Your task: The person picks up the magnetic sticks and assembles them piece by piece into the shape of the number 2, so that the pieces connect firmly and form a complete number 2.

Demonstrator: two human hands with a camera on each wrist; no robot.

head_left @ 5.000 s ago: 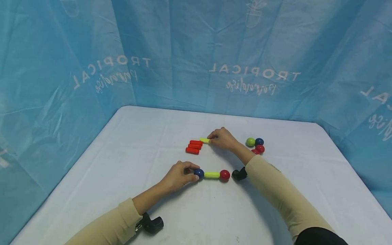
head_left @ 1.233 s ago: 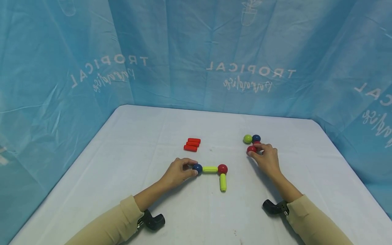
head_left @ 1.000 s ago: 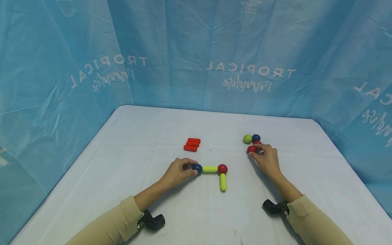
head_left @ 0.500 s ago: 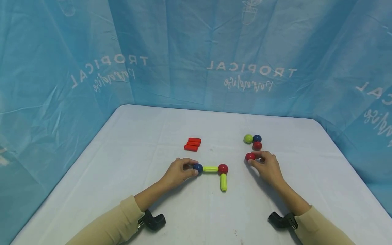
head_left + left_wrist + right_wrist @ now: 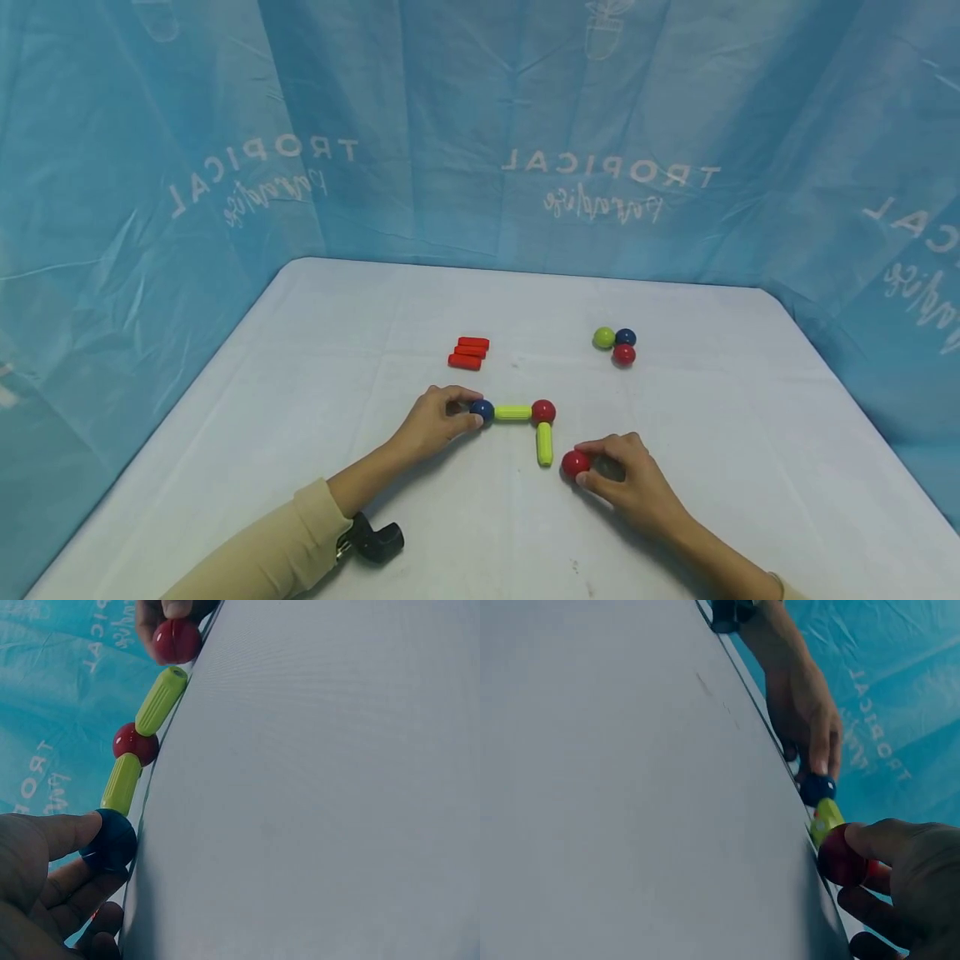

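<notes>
My left hand (image 5: 435, 425) pinches a blue ball (image 5: 482, 411) between thumb and fingers. From that ball a yellow-green ribbed rod (image 5: 513, 412) runs right to a red ball (image 5: 543, 412). A second yellow-green rod (image 5: 544, 445) hangs off this red ball toward me, its near end bare. Just right of that end, my right hand (image 5: 632, 483) pinches another red ball (image 5: 576, 463). In the left wrist view a small gap separates the held red ball (image 5: 178, 641) from the rod's end (image 5: 162, 700). The right wrist view has the held red ball (image 5: 841, 856) hiding part of the rods.
Behind the left hand lie several red rods (image 5: 468, 352) side by side. At the back right a green ball (image 5: 603, 337), a blue ball (image 5: 626, 337) and a red ball (image 5: 624, 355) cluster together. A white cloth (image 5: 360, 333) covers the table; blue printed sheeting (image 5: 465, 125) hangs around it.
A second yellow-green rod has joined the first red ball. My right hand has taken a red ball from the cluster and brought it toward me and left. The left hand keeps its place.
</notes>
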